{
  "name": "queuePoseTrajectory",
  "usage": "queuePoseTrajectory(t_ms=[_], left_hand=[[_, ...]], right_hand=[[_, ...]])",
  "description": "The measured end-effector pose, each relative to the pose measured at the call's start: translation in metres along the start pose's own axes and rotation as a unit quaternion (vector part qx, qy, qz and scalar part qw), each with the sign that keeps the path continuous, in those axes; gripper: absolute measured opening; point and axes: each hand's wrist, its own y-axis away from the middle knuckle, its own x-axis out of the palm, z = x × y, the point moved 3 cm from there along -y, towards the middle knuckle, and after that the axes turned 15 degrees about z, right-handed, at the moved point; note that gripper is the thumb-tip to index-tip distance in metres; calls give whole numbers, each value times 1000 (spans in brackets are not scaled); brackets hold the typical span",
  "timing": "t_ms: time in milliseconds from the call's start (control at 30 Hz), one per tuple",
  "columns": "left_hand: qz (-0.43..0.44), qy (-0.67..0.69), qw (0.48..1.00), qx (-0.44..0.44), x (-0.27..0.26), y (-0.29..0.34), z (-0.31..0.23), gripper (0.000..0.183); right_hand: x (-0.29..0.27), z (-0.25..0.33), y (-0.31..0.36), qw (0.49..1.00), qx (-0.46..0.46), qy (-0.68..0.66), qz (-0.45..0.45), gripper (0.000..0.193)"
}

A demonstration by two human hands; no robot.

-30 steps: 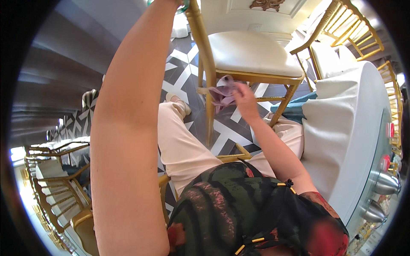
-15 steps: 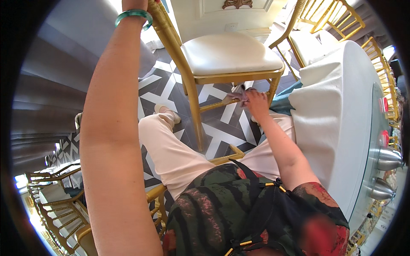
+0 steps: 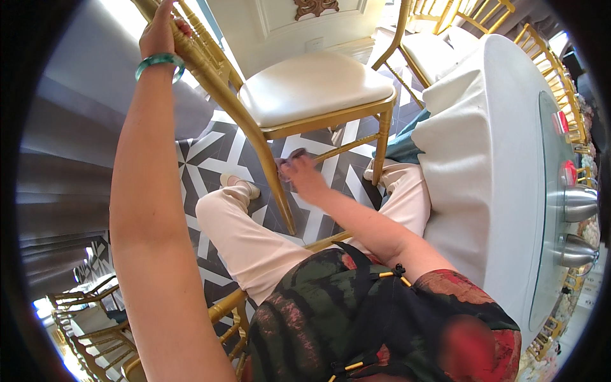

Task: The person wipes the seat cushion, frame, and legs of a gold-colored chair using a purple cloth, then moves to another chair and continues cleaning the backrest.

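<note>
In front of me stands a gold chair (image 3: 321,116) with a white padded seat (image 3: 312,86). My left hand (image 3: 160,33), a green bangle (image 3: 159,62) on its wrist, is closed round the upper part of the chair's gold back post. Below the seat, my right hand (image 3: 302,177) holds a crumpled greyish-mauve cloth (image 3: 286,164) against the lower rail, close to the leg on the left. That hand is slightly blurred, and part of the cloth is hidden behind the fingers.
At right is a round table with a white cloth (image 3: 458,159) and a glass turntable (image 3: 546,210) bearing metal pots (image 3: 579,202). More gold chairs (image 3: 439,54) stand behind it and at lower left. Grey curtains (image 3: 70,159) hang at left; the floor is patterned tile (image 3: 216,153).
My right hand has slid the cloth left along the lower rail, from near the right leg to the left one. The chair sits further left in view, with my left hand still on its post.
</note>
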Motion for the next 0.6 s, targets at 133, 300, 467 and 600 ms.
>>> queuePoseTrajectory(t_ms=[133, 300, 467, 600], left_hand=[[13, 19, 1000, -13, 10, 2, 4, 43], [5, 22, 1000, -12, 21, 8, 1, 38], [9, 27, 1000, -13, 12, 2, 4, 40], [11, 24, 1000, -10, 6, 1, 1, 39]], right_hand=[[-9, -21, 8, 999, -1, -50, 14, 42], [-52, -106, 40, 996, 78, -31, -17, 47], [-67, -179, 71, 968, 181, -96, -145, 31], [-132, -184, 83, 743, 175, -580, -284, 22]])
